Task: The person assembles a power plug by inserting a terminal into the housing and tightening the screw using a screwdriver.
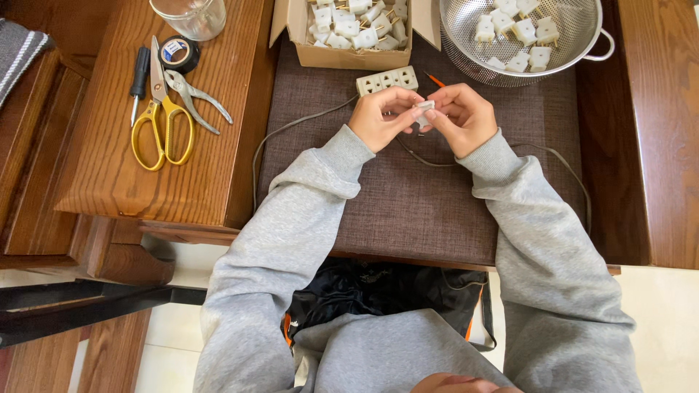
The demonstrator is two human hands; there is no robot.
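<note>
Plug in hand: a small white plug [424, 110] sits between the fingertips of both hands, held above the brown mat just in front of the white socket strip.
Brown mat: a dark woven mat [408, 196] covers the middle of the work surface; the hands, the strip and the cable are all over it.
Wooden side table: a wooden side table [109, 167] stands to the person's left and carries the hand tools.
Sleeves: grey sweatshirt sleeves [291, 218] run from the bottom of the view up to both wrists.
Colander: a metal colander [466, 29] rests at the far right of the mat and holds several white plugs.
Cardboard box: an open cardboard box [342, 57] at the far edge of the mat is filled with more white plugs.
Cable: a thin grey cable [291, 125] loops across the mat, passing under the hands and out to both sides.
Left hand: the left hand [382, 120] has its fingers closed together on the left side of the plug.
Right hand: the right hand [466, 116] pinches the plug from the right, fingers curled tight on it.
Scissors: yellow-handled scissors [162, 109] lie on the side table, beside grey pliers [193, 98].
Socket strip: the white socket strip [386, 80] lies on the mat between the box and the hands.
Screwdriver: a black-handled screwdriver [138, 76] lies left of the scissors.
Tape: a black tape roll [178, 53] sits near a glass jar [191, 16].
</note>
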